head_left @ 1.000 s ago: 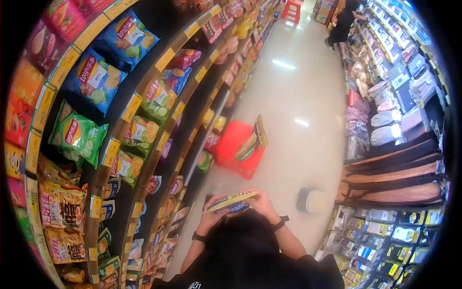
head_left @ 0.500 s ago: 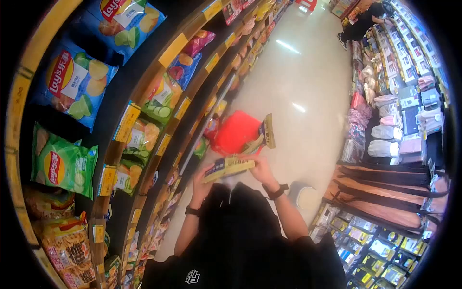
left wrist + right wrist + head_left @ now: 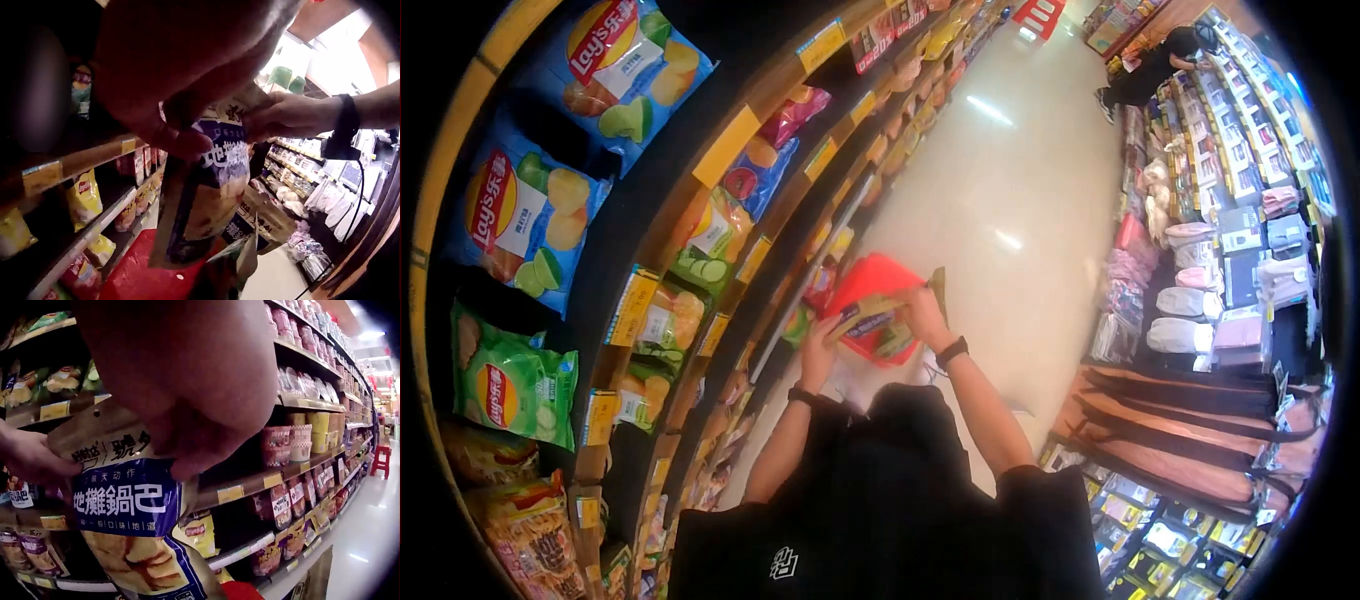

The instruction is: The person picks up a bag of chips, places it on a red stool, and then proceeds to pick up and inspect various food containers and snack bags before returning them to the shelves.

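Both hands hold a brown and blue bag of rice crust snacks (image 3: 128,500) by its top part, with its printed front showing in the right wrist view. My left hand (image 3: 817,352) pinches one upper side, thumb on the front. The other upper side is pinched by my right hand (image 3: 924,313). In the head view the bag (image 3: 865,322) overlaps a red plastic stool (image 3: 878,272) on the floor. Further snack bags (image 3: 265,219) stick out behind the held one, low over the stool. The hands hide part of the bag's top.
Shelves of chips and snacks line the left, with blue chip bags (image 3: 535,225) and a green chip bag (image 3: 515,385). Hosiery (image 3: 1170,425) and packaged goods hang on the right. A person in black (image 3: 1155,75) is far down the aisle floor (image 3: 1010,170), near another red stool (image 3: 1037,18).
Both hands have moved forward, away from the body, carrying the bag from in front of the chest to over the red stool. The head view has shifted slightly.
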Available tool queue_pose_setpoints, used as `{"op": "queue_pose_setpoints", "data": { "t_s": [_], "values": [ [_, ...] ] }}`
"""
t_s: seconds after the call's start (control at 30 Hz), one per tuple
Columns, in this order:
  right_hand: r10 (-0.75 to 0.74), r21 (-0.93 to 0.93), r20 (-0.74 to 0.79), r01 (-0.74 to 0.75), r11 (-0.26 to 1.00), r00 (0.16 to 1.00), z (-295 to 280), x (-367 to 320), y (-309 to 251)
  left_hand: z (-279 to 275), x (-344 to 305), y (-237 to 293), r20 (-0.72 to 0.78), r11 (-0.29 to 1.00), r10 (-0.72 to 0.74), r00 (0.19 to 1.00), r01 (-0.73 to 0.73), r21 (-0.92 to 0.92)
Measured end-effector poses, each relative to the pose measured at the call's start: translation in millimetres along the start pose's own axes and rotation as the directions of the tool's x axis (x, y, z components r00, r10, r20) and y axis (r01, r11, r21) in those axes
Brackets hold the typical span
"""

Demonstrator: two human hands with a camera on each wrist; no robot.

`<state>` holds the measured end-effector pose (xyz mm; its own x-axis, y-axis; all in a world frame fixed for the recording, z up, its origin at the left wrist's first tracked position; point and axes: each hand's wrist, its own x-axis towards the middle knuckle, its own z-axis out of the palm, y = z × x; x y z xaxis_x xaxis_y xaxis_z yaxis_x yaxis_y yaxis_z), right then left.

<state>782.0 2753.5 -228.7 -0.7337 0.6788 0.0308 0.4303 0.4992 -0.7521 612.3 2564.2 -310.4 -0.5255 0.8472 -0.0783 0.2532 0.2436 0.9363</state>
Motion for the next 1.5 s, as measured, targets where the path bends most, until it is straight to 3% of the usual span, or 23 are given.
{"op": "queue_pose_setpoints", "data": {
  "t_s": [0.1,0.17,0.27,0.37,0.5,0.57,0.67,0.8,0.93,1.07,1.1,1.13,1.2,1.23,1.33,1.43,1.5],
  "values": [
    [0.061,0.054,-0.008,-0.06,0.997,0.998,12.4,6.4,33.1,15.2,13.7,5.9,-0.046,0.986,0.071,0.996,-0.063,0.154],
    [0.056,0.009,-0.004,-0.056,0.998,0.998,18.8,10.8,49.0,28.1,16.1,6.7,-0.054,0.989,0.009,0.998,-0.001,0.145],
    [0.212,0.007,0.047,-0.212,0.977,0.976,25.8,12.3,66.1,49.4,20.8,-9.6,-0.055,0.993,-0.11,0.992,0.112,0.045],
    [0.156,0.03,-0.03,-0.155,0.987,0.987,42.3,11.9,93.8,67.1,20.5,-21.0,-0.09,0.992,-0.122,0.988,0.125,0.022],
    [0.119,0.013,-0.005,-0.119,0.993,0.993,56.3,15.2,113.2,83.3,24.4,-36.1,-0.114,0.985,-0.164,0.98,0.169,0.034],
    [0.138,-0.012,0.013,-0.138,0.99,0.99,59.2,15.5,112.6,86.6,26.8,-48.9,-0.044,0.975,-0.166,0.985,0.171,0.142],
    [0.244,-0.142,0.236,-0.216,0.966,0.94,46.9,12.5,108.0,90.4,21.6,-59.6,-0.002,0.965,-0.139,0.99,0.136,0.226],
    [0.161,0.031,0.177,-0.169,0.985,0.971,36.1,6.3,98.0,92.9,13.9,-75.7,-0.033,0.96,-0.074,0.997,0.08,0.268],
    [0.149,-0.005,0.111,-0.149,0.989,0.983,40.0,-12.7,111.2,86.3,9.4,-45.5,0.085,0.945,-0.325,0.942,0.319,0.076],
    [0.23,0.013,0.156,-0.235,0.972,0.961,-0.5,-19.8,65.2,87.4,-1.7,-36.0,-0.011,0.967,-0.197,0.98,0.196,0.16],
    [-0.016,-0.024,0.043,0.017,1.0,0.999,2.4,-29.4,77.1,94.3,0.1,-47.5,-0.042,0.983,-0.113,0.993,0.118,0.139],
    [0.052,-0.012,0.061,-0.051,0.999,0.997,1.1,-37.6,75.9,96.4,-4.9,-56.6,-0.092,0.991,-0.059,0.994,0.07,0.118],
    [0.179,0.014,0.107,-0.181,0.983,0.978,-3.1,-44.3,71.6,92.0,-4.9,-56.9,-0.047,0.984,-0.081,0.996,0.087,0.156],
    [0.245,-0.066,0.136,-0.238,0.969,0.96,-14.9,-48.9,58.2,89.4,-4.8,-55.2,-0.029,0.979,-0.094,0.995,0.097,0.177],
    [0.157,0.045,0.061,-0.16,0.986,0.986,-12.6,-63.0,58.0,84.6,-9.7,-55.1,0.03,0.953,-0.295,0.955,0.296,-0.062],
    [0.106,0.022,0.057,-0.108,0.994,0.993,-11.8,-78.7,54.7,81.3,-13.1,-57.0,-0.073,0.986,-0.09,0.993,0.099,0.135],
    [0.129,-0.066,0.082,-0.123,0.99,0.988,-6.8,-86.1,55.4,72.3,-22.5,-48.7,-0.092,0.919,0.067,0.994,-0.025,0.393]
  ]
}}
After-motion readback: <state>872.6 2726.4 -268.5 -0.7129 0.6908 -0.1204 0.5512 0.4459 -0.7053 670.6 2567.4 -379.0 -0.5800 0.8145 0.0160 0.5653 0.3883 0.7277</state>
